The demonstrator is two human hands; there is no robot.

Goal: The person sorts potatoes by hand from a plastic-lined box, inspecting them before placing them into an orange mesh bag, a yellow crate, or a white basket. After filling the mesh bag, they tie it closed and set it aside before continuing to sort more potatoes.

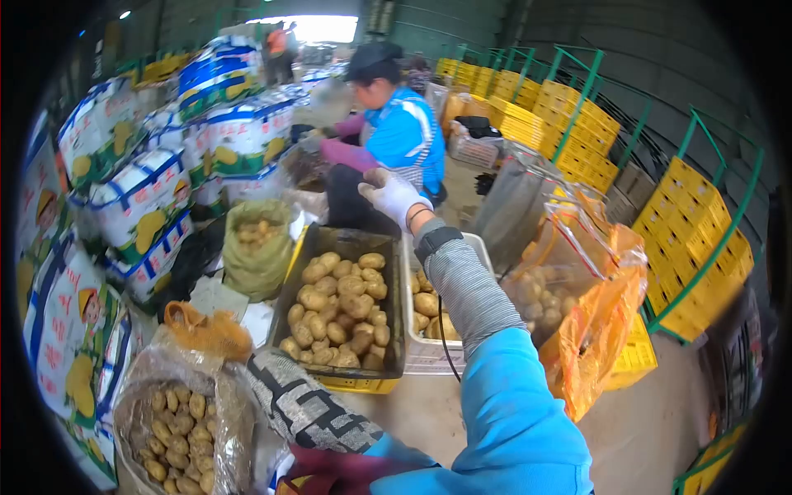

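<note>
My right hand (394,196), in a white glove, reaches forward above the far end of a potato crate. Its fingers are curled; a brownish patch shows at the fingertips, too small to make out. Below it a black-lined yellow crate (394,322) holds potatoes (338,301), and a white crate (487,247) beside it holds more. My left arm, in a patterned sleeve (309,404), points to an orange-brown bunched thing (210,332) at the rim of a clear plastic bag (231,421) of small potatoes. The left hand's fingers cannot be made out.
A co-worker in blue (404,136) sits ahead. A green mesh sack (260,268) stands left of the crate, before stacked white-and-blue potato bags (136,202). At right are an orange bag (594,313) and stacked yellow crates (689,223) with green rails.
</note>
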